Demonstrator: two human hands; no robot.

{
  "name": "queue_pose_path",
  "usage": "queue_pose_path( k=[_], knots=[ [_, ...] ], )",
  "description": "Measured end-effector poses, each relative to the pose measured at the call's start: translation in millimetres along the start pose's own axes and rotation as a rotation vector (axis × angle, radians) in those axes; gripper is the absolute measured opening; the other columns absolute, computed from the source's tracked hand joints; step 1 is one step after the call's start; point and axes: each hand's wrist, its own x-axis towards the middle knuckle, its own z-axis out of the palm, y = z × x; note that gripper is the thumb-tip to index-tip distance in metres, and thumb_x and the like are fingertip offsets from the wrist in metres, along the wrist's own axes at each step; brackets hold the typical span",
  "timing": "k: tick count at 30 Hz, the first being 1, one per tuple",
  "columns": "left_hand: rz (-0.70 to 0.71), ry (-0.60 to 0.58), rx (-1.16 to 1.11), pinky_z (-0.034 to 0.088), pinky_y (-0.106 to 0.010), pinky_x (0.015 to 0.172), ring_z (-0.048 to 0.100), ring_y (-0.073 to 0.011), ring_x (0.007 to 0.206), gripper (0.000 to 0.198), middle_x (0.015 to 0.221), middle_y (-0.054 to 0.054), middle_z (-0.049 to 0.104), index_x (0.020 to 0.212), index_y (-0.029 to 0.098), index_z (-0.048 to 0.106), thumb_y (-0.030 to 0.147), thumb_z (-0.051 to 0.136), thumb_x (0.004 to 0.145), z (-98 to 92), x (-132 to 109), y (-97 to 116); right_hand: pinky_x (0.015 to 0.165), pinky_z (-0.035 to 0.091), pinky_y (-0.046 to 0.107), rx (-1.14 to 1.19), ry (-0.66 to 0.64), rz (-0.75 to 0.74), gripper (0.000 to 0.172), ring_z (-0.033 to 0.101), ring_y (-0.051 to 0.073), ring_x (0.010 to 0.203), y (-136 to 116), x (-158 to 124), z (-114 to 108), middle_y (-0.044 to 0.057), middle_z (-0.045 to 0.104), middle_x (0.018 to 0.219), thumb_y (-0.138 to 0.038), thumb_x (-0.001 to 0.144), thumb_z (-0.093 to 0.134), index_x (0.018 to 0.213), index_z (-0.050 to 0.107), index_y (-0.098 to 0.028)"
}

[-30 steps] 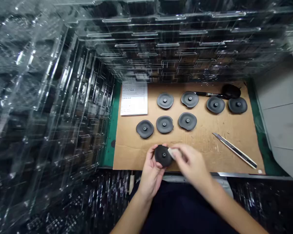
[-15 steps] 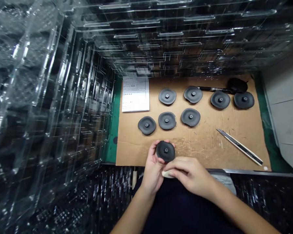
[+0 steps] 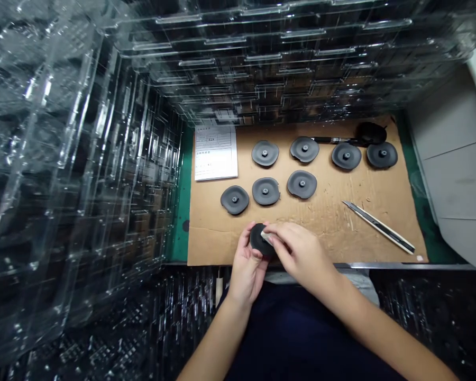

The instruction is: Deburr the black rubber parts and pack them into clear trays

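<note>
My left hand [image 3: 245,272] is closed around the edge of a black rounded disc [image 3: 256,243], holding it above the front of the cardboard. In my right hand [image 3: 301,251], a small whitish cloth or pad [image 3: 266,236] is pinched between fingers and thumb. It rests against the disc's upper face, and the disc's centre is hidden behind it and my fingers. Beyond my hands, several similar black discs lie in two rows, among them a near-left disc [image 3: 235,200] and a far-right disc [image 3: 382,155]. Each has a metal nut-like piece in its middle.
A cardboard sheet [image 3: 325,222] covers the green bench top [image 3: 177,233]. On it lie a utility knife [image 3: 378,227] at right, printed papers [image 3: 216,159] at back left and a dark long-handled object [image 3: 371,133] at back right. Stacked clear plastic trays [image 3: 115,174] wall the left and back.
My right hand has lifted the whitish cloth from below the disc onto its upper face. My left hand keeps its hold. The whole view has shifted slightly.
</note>
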Motion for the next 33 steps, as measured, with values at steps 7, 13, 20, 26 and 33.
queue_pose_path(
  k=[7,13,20,26,33],
  knots=[
    [-0.021,-0.026,0.012,0.047,-0.027,0.092,0.058,-0.02,0.112,0.051,0.127,-0.008,0.058,0.12,0.027,0.053,0.027,0.073,0.074,0.3,1,2,0.082,0.047,0.03,-0.02,-0.048,-0.097,0.02,0.061,0.018,0.09,1,-13,-2,0.006,0.067,0.095,-0.016,0.09,0.046,0.102,0.063,-0.018],
    [-0.049,-0.077,0.015,0.045,-0.031,0.096,0.058,-0.0217,0.112,0.062,0.126,-0.008,0.058,0.127,0.029,0.047,0.03,0.075,0.071,2.5,2,6,0.065,0.047,0.022,0.043,0.109,0.117,0.016,0.06,0.011,0.072,21,-16,-29,0.001,0.068,0.093,-0.024,0.089,0.052,0.099,0.065,-0.021],
    [-0.14,-0.082,0.114,0.05,-0.024,0.088,0.059,-0.02,0.109,0.054,0.124,-0.01,0.06,0.124,0.022,0.053,0.025,0.072,0.074,7.2,-17,20,0.082,0.048,0.025,0.207,0.101,-0.15,0.023,0.06,0.013,0.089,-28,-23,-9,0.005,0.064,0.094,-0.014,0.089,0.046,0.106,0.061,-0.016],
    [-0.089,-0.067,0.185,0.052,-0.023,0.082,0.065,-0.0176,0.095,0.052,0.106,-0.006,0.068,0.121,0.023,0.056,0.027,0.073,0.073,15.1,-37,30,0.077,0.048,0.024,0.166,0.07,-0.167,0.02,0.06,0.012,0.083,-47,-32,-10,0.003,0.064,0.089,-0.012,0.088,0.047,0.099,0.063,-0.017],
    [-0.069,-0.081,0.229,0.053,-0.029,0.084,0.064,-0.0225,0.1,0.058,0.119,-0.006,0.063,0.119,0.026,0.058,0.018,0.078,0.065,32.6,-62,40,0.081,0.049,0.021,0.256,0.029,-0.268,0.022,0.06,0.011,0.085,-69,-62,-23,0.004,0.065,0.092,-0.009,0.088,0.047,0.103,0.062,-0.017]
  ],
)
